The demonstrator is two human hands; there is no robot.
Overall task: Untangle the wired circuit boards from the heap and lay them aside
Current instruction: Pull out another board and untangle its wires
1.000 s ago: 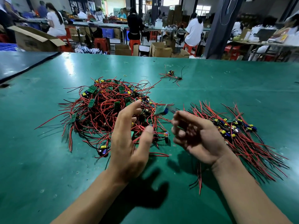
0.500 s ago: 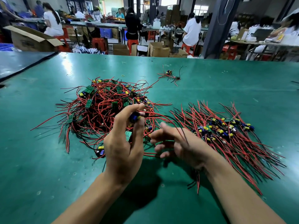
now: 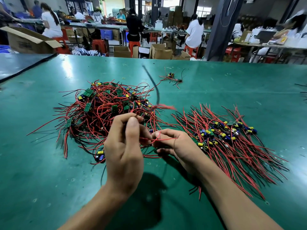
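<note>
Wired circuit boards, small green plates with yellow and blue capacitors and trailing red and black leads, are being worked out of a tangled heap (image 3: 106, 113) lying just beyond the knuckles of the left hand (image 3: 124, 150). A combed-out pile of finished boards (image 3: 229, 140) is lying just outside the right hand (image 3: 172, 145), on the same green matted table (image 3: 49, 188).

Half a second ago a capacitor was being pinched at the heap's edge by the left hand while the right was hanging loose. Now the left fingers are being clenched round dark leads, and whether a board is inside the fist cannot be told. A thin red lead (image 3: 163, 139) is being pinched between the right thumb and forefinger, and a blurred black lead (image 3: 154, 85) is being whipped up above the left fingertips. By this one unit is judged to be coming free.

Red loops from the heap are being draped close under both sets of fingers and may be dragged along. Well beyond the fingertips a small stray wired bundle (image 3: 172, 77) and a yellow rubber ring (image 3: 123, 78) are lying apart.
</note>
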